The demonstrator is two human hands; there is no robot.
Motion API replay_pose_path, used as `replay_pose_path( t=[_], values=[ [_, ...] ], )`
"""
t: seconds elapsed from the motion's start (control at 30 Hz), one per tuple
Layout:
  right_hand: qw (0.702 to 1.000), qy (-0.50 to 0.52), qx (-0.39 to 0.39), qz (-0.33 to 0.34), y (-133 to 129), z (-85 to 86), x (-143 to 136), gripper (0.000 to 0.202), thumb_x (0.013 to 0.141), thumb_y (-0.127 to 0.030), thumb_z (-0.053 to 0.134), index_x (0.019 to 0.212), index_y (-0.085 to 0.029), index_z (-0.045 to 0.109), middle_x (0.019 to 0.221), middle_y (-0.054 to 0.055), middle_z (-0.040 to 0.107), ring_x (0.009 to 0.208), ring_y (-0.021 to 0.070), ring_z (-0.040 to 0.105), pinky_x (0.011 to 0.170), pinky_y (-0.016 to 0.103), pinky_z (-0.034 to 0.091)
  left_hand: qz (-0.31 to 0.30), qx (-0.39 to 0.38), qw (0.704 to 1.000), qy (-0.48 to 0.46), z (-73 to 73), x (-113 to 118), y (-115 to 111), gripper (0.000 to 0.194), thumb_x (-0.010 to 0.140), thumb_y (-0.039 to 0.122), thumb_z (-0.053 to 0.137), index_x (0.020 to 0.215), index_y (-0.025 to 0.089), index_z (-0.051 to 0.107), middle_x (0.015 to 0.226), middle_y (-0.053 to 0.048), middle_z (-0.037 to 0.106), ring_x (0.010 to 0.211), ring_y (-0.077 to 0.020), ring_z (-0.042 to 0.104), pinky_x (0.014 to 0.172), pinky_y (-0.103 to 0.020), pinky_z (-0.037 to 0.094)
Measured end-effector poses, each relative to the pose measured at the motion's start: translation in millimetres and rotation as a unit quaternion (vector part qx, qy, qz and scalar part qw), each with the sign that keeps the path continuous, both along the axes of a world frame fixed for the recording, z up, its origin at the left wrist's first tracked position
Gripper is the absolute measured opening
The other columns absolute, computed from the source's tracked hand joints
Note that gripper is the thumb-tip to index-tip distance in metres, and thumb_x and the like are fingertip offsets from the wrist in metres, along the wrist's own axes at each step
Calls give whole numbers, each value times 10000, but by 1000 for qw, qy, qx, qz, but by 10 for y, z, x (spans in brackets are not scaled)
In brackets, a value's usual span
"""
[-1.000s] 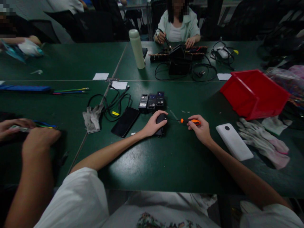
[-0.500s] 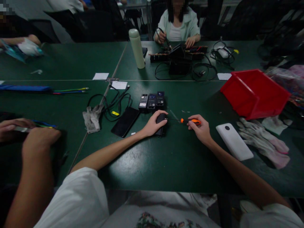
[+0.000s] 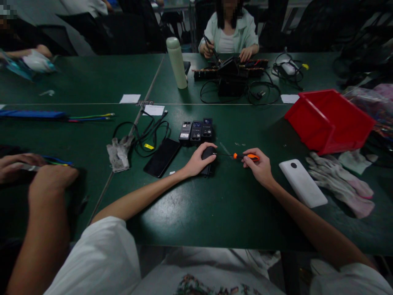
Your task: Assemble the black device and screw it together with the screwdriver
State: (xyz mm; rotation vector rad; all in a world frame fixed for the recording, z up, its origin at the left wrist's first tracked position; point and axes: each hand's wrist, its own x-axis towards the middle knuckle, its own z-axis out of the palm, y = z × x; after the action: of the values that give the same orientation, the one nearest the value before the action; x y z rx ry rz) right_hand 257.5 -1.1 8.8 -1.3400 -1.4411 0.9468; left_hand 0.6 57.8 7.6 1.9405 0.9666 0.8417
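At mid-frame the left hand lies over a small black device on the green bench, its fingers curled around the device and holding it down. Just to the right, the right hand has its fingers closed on the orange handle of a screwdriver, whose thin shaft runs left and meets the device's right edge.

Directly above the device, nearly touching it, sits a row of three black modules. A black phone lies flat to the left, near the left wrist, with a coil of black cable and a crumpled grey glove further left at the seam between benches. To the right of the right hand a white block lies aslant, then a pair of pale gloves, and above them a red bin tipped on its side near the right edge of the frame.

The bench in the lower middle, between the two forearms and down to the near edge, is bare green surface. A narrow bare strip also runs between the modules and the bench seam above.

At the left edge another person's hands hold coloured wires. At the top a seated person works over dark equipment and tangled leads beside a pale bottle.
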Motion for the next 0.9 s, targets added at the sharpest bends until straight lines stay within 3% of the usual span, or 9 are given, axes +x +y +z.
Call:
replay_pose_path(
  t=[0.9],
  values=[
    [1000,-4,12,1,17,-43,12,225,855,-341,616,1019,-188,602,829,27,612,640,136,599,606,293,514,-2,-6,1000,-11,-6,4,-2,348,876,387,533,1170,202,536,1145,-55,565,1063,-216,543,980,-362,415]
  ],
)
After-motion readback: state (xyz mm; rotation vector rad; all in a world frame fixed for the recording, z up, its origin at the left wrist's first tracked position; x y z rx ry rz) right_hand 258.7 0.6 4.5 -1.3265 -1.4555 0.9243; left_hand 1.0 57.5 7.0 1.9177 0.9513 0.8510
